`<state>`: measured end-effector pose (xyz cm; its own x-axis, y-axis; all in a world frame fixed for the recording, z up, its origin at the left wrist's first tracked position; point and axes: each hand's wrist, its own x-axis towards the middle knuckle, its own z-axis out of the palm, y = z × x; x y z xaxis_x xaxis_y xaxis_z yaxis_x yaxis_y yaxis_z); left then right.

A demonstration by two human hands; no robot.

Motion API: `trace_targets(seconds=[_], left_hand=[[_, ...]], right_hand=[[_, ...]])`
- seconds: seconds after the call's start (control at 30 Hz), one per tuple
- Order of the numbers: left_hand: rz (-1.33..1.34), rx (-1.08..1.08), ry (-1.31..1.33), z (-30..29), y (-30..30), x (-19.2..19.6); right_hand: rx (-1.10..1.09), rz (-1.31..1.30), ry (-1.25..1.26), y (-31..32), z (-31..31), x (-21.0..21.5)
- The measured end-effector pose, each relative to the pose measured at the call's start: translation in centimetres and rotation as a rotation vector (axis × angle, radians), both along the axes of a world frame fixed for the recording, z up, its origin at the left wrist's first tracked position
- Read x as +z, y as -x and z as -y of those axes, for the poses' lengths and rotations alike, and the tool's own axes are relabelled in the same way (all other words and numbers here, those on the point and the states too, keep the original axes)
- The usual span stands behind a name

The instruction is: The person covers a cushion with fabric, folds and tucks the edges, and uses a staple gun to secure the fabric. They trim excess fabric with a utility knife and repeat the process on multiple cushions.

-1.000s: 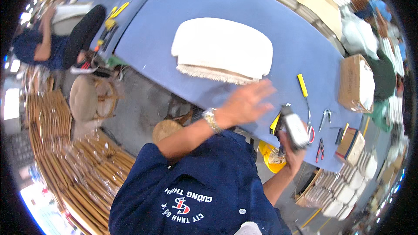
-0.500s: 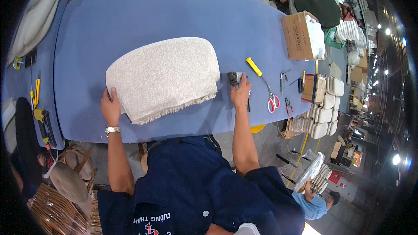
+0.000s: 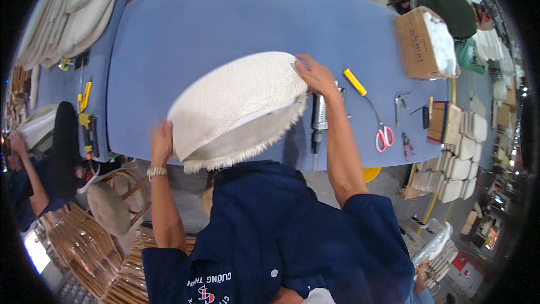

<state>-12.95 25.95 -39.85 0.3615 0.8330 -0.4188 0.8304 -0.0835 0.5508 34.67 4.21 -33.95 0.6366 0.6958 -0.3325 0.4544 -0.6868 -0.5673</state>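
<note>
A cream upholstered cushion (image 3: 236, 93) with a frayed fabric edge is tilted up over the blue table, its fringed opening facing me. My right hand (image 3: 316, 76) grips its upper right corner, thumb and fingers closed on the cloth. At its left end is my left hand (image 3: 161, 141), slightly blurred, fingers closed on the edge. A silver and black power tool (image 3: 318, 121), partly behind my right forearm, lies on the table just right of the cushion.
Right of the tool lie a yellow-handled tool (image 3: 354, 83), red-handled scissors (image 3: 385, 138) and small pliers (image 3: 408, 146). A cardboard box (image 3: 416, 45) with white stuffing stands at the far right. On the left side table rests a yellow and black tool (image 3: 88, 135). A co-worker's arm (image 3: 31, 174) shows at far left.
My right hand has let go of the power tool and taken the cushion's right corner. The cushion, flat before, is now tilted up with its fringed side toward me.
</note>
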Motion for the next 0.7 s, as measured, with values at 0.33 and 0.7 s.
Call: trace_targets(seconds=[0.33,0.7], left_hand=[[-0.352,-0.269,0.623,14.0,11.0,9.2],[0.314,-1.032,-0.310,15.6,-17.6,20.1]], right_hand=[[-0.082,-0.258,-0.180,9.4,10.0,4.7],[-0.247,-0.352,-0.539,15.7,14.2,9.7]])
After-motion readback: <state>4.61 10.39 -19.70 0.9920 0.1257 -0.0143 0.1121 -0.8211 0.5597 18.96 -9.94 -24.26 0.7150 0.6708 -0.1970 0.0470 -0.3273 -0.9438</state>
